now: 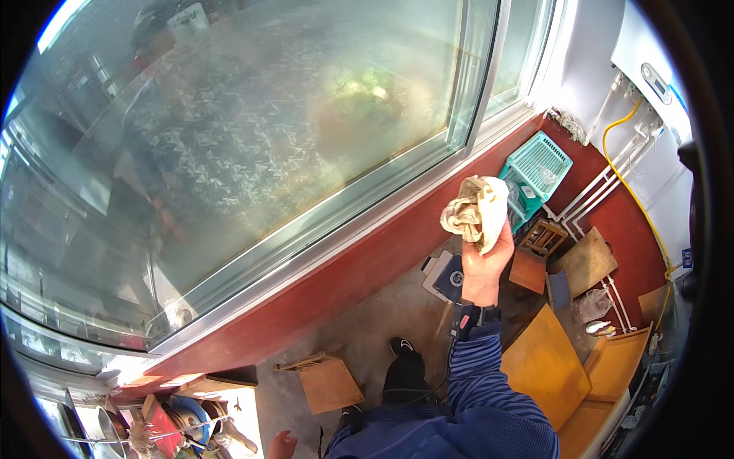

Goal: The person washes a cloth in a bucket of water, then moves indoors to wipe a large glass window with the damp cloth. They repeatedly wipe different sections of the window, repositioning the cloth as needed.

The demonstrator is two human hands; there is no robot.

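My right hand (492, 261) is raised in front of the window and grips a crumpled cream-coloured cloth (477, 212). The cloth bunches up above my fingers and hides most of them. A black band with a small device (473, 319) circles my right wrist, over a blue striped sleeve. Low at the bottom edge, my left hand (282, 444) is partly cut off, its fingers slightly apart and nothing seen in them. The sliding window's glass pane (258, 149) fills the upper left, hazy and streaked, with a reflection of a person in it.
An aluminium window frame (321, 241) tops a red wall (298, 287). A wooden stool (331, 385) stands near my feet. At right are a turquoise plastic basket (539, 163), a yellow-brown wooden board (547, 367), white pipes (596, 183) and a wall-mounted boiler (654, 69). Pans (112, 424) sit lower left.
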